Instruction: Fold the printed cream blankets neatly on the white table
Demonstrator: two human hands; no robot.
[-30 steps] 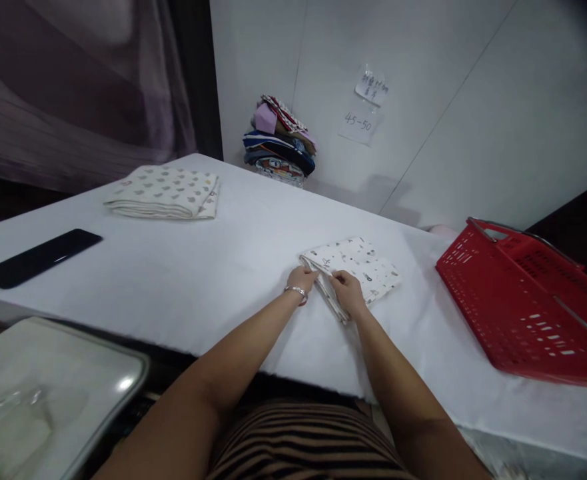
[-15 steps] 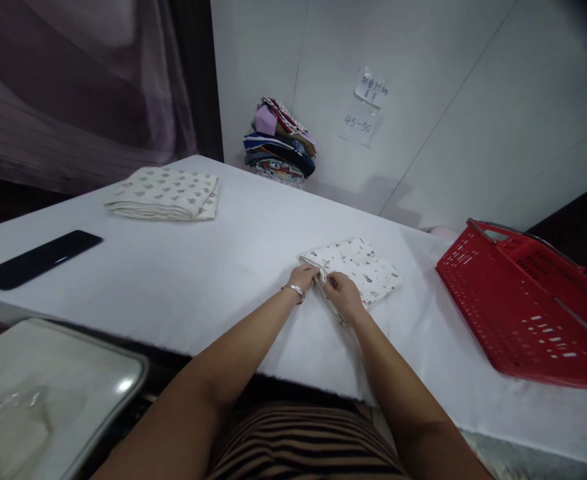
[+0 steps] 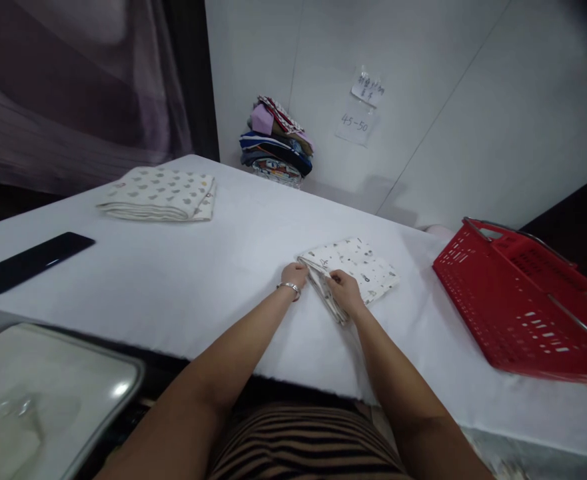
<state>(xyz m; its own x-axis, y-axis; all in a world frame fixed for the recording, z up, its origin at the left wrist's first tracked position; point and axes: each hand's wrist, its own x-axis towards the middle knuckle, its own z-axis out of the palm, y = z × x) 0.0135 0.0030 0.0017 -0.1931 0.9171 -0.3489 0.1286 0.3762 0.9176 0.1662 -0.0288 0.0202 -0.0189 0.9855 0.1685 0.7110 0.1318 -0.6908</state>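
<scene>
A folded white cloth [image 3: 360,261] with small dark and brown prints lies on the white-covered table [image 3: 213,287] in front of me. My left hand [image 3: 294,275], with a silver bracelet at the wrist, pinches its near left corner. Closed on the cloth's near folded edge is my right hand [image 3: 344,291], its fingertips partly hidden by the fabric. Between the two hands the edge layers stand slightly parted. Another folded cloth [image 3: 160,193], cream with grey prints, rests apart at the far left.
A red plastic basket [image 3: 518,307] stands on the right of the table. A black flat object [image 3: 28,263] lies at the left. Beyond the table's far edge is a stack of folded fabrics [image 3: 277,143] by the wall. A white stool-like surface [image 3: 48,380] sits at the lower left.
My left hand has slid a little left along the cloth's edge, away from my right hand. The edge layers between them have spread further apart. The view has shifted slightly.
</scene>
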